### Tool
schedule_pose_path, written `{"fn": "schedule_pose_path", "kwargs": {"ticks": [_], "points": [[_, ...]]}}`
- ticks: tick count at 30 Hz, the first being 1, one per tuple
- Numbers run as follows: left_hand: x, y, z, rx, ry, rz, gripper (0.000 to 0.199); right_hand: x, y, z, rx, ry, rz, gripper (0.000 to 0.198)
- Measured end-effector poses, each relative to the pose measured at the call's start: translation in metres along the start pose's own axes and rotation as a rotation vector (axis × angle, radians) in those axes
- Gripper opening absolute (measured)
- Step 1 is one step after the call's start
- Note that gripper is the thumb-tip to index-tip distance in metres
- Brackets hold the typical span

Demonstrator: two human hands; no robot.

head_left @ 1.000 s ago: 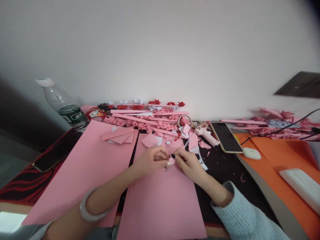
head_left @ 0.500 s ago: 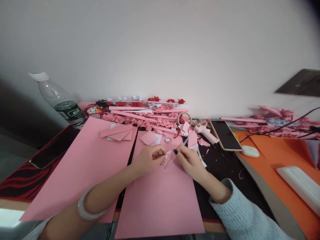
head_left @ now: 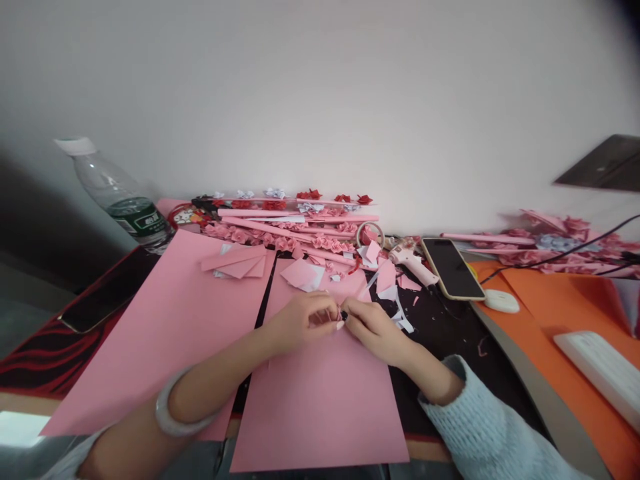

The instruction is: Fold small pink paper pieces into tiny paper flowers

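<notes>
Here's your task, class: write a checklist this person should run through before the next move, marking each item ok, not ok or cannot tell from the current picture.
1. Left hand and right hand close together over the front pink sheet: ok.
2. Small piece between the hands securely held: cannot tell; the fingers hide most of it.
3. Glue gun clear of both hands: ok.
4. Glue gun switched off: cannot tell.
5. Area beside the right hand free of scraps: not ok; white paper scraps lie there.
6. Bottle capped: ok.
</notes>
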State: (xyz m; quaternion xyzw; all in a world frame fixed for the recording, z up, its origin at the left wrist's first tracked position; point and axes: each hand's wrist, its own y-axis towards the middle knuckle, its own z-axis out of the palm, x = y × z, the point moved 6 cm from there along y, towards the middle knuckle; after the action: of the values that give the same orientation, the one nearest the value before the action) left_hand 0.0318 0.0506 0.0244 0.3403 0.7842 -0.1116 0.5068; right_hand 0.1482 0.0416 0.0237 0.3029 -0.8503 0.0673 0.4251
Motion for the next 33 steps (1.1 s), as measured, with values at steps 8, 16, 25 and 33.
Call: {"fn": "schedule_pose_path", "kwargs": {"ticks": [8, 16, 25, 33], "points": [[-0.001, 0.0, -0.001, 0.004, 0.06, 0.037, 0.006, 0.006, 0.0, 0.0, 0.036, 0.047, -0.048, 0.02], [-0.003, 0.002, -0.001, -0.011, 0.121, 0.084, 0.007, 0.004, 0.0, 0.004, 0.069, 0.065, -0.029, 0.018], [-0.006, 0.004, -0.004, -0.024, 0.092, 0.086, 0.008, -0.001, 0.0, 0.003, 0.119, 0.168, 0.059, 0.018], [-0.001, 0.004, -0.004, -0.004, 0.087, 0.083, 0.01, -0.005, 0.0, 0.005, 0.189, 0.225, 0.104, 0.019]]}}
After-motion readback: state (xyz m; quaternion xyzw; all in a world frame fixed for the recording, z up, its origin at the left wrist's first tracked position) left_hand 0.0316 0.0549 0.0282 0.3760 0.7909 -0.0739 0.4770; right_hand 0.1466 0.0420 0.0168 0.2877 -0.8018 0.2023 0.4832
